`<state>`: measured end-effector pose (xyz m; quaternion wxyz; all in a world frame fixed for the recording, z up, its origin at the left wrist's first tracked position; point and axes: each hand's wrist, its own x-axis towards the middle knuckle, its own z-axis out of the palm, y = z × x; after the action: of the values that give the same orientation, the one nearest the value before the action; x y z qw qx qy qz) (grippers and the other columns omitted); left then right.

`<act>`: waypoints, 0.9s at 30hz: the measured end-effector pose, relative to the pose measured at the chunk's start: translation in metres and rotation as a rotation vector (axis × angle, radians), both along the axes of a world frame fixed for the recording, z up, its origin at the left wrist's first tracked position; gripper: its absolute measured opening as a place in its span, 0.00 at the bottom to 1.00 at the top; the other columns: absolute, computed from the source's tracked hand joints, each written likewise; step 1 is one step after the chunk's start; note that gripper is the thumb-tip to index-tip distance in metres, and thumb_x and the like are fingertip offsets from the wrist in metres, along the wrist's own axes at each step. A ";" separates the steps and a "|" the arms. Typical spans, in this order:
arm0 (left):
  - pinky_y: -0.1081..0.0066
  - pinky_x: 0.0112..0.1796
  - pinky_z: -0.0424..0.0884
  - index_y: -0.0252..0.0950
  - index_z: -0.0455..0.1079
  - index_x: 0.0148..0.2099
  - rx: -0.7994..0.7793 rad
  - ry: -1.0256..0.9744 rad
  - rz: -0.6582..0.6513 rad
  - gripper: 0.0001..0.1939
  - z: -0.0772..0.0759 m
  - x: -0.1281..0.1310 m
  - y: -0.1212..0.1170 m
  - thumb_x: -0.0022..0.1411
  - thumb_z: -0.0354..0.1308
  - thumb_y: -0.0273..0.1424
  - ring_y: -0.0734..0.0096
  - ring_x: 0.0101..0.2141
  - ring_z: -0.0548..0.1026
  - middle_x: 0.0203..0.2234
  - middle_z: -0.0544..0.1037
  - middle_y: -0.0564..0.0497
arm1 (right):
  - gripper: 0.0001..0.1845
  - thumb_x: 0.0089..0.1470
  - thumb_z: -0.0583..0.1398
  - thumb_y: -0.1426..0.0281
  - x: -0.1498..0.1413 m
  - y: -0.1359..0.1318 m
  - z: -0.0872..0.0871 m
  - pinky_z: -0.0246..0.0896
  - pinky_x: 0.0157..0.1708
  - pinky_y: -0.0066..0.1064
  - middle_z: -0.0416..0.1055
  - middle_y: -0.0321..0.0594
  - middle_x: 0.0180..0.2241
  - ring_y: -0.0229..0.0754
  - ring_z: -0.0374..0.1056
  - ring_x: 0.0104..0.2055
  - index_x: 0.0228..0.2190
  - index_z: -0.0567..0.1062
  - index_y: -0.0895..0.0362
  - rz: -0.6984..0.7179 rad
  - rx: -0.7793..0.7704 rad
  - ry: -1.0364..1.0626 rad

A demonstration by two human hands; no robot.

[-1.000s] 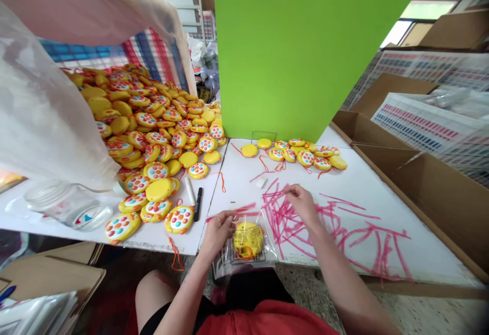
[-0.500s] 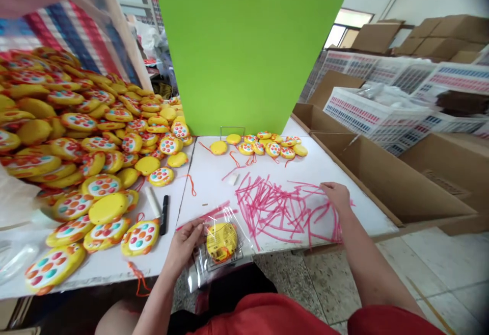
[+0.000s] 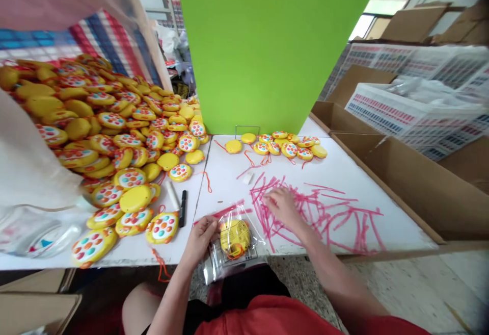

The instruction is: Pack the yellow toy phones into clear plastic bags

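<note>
My left hand (image 3: 202,238) pinches the upper left edge of a clear plastic bag (image 3: 214,269) at the table's front edge. Inside the bag lies a yellow oval toy (image 3: 234,238) with an orange cord loop, seen through dark print. My right hand (image 3: 284,206) is over the left part of a loose spread of thin pink strips (image 3: 332,217). Its fingers are curled together, pointing left, slightly blurred; whether a strip is between them I cannot make out. Two pink strips (image 3: 225,211) lie beside the bag's top.
A big heap of yellow toys with coloured dots (image 3: 126,136) spills onto the table from the left. A black marker (image 3: 183,208) and white marker (image 3: 172,196) lie near it. More toys (image 3: 289,150) sit before a green panel (image 3: 263,49). Open cardboard boxes (image 3: 401,182) stand right.
My right hand has moved left across the pink strips, from their far right side to their left part. My left hand keeps hold of the bag. The view has shifted left.
</note>
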<state>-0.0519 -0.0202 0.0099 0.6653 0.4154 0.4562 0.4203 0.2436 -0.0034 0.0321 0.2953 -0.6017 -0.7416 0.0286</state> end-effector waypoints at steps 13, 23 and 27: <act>0.62 0.43 0.73 0.32 0.71 0.52 -0.026 -0.041 -0.009 0.33 0.008 -0.003 -0.004 0.48 0.67 0.45 0.59 0.40 0.78 0.39 0.80 0.43 | 0.04 0.45 0.59 0.71 -0.057 0.008 -0.014 0.60 0.31 0.30 0.73 0.36 0.26 0.42 0.68 0.31 0.27 0.75 0.56 0.156 -0.434 0.694; 0.70 0.38 0.70 0.33 0.74 0.29 -0.008 -0.071 -0.029 0.08 0.005 -0.010 -0.005 0.49 0.62 0.34 0.68 0.33 0.75 0.29 0.78 0.48 | 0.10 0.41 0.55 0.72 -0.047 0.003 -0.002 0.62 0.38 0.33 0.74 0.38 0.26 0.43 0.69 0.33 0.23 0.76 0.56 0.197 -0.515 0.823; 0.72 0.31 0.67 0.32 0.70 0.26 0.078 -0.061 -0.057 0.16 0.002 -0.011 -0.005 0.55 0.58 0.42 0.72 0.27 0.70 0.23 0.73 0.49 | 0.10 0.48 0.54 0.69 -0.049 0.002 -0.002 0.61 0.40 0.33 0.74 0.38 0.30 0.43 0.69 0.36 0.27 0.75 0.57 0.218 -0.469 0.785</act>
<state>-0.0627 -0.0253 0.0122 0.6739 0.4410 0.4070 0.4309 0.1950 -0.0012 0.0300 0.4049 -0.5143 -0.6063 0.4516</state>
